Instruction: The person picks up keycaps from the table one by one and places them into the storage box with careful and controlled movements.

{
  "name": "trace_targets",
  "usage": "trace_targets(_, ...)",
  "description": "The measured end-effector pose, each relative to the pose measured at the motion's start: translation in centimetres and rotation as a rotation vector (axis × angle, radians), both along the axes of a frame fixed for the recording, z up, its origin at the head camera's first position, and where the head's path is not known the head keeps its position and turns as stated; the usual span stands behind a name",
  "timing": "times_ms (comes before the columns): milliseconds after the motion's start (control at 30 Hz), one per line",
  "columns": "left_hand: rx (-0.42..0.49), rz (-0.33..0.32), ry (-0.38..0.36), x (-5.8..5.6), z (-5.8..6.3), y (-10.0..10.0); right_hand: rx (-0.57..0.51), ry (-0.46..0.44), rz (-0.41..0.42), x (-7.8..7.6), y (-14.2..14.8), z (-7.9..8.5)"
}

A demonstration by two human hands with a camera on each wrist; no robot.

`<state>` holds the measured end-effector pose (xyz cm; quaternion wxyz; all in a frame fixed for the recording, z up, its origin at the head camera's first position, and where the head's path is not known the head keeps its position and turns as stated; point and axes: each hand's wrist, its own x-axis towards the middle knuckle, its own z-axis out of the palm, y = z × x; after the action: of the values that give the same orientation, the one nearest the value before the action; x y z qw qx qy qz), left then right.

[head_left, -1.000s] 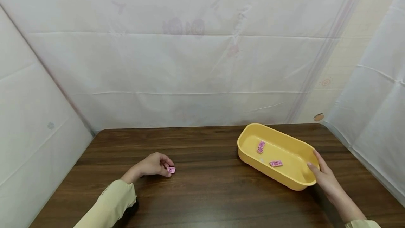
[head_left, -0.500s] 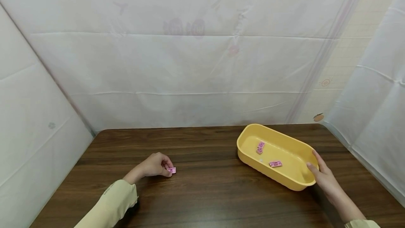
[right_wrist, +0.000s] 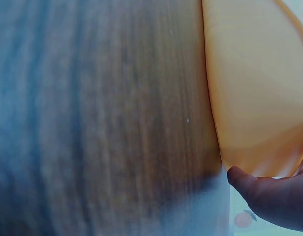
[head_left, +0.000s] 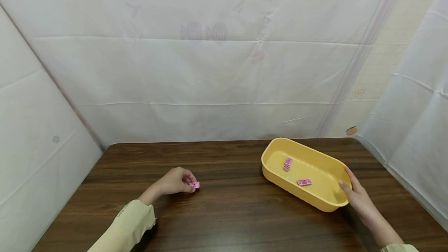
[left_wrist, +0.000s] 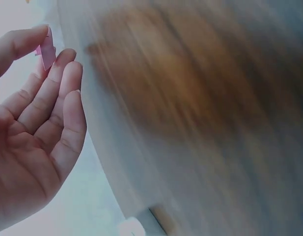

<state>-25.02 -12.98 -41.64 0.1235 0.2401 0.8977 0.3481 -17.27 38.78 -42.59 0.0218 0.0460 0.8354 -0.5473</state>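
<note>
Between thumb and fingers, my left hand [head_left: 175,182] pinches a small pink rectangular piece [head_left: 195,184] with dark print, over the left-middle of the table. The left wrist view shows this pink piece [left_wrist: 47,51] edge-on at the fingertips, the other fingers lightly bent. At the right, my right hand [head_left: 362,201] grips the near right end of a yellow plastic tray [head_left: 323,184], thumb over the rim and fingers along the outside. In the right wrist view the thumb [right_wrist: 237,176] lies at the tray's edge [right_wrist: 259,88].
Inside the tray lie a pink piece [head_left: 288,161], a smaller one [head_left: 286,167] touching it, and another pink piece [head_left: 304,182] nearer the front. The dark wooden table [head_left: 227,213] ends at a pale printed curtain [head_left: 196,121] behind and at both sides.
My left hand has moved slightly right and away from me with the pink piece pinched. My right hand keeps its grip, and the tray stays nearly in place.
</note>
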Motion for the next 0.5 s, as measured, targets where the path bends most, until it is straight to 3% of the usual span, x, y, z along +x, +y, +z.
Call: trace_targets(500, 0.075, -0.009, 0.020, 0.2, 0.3, 1.8, -0.001, -0.003, -0.005, 0.0, 0.0, 0.0)
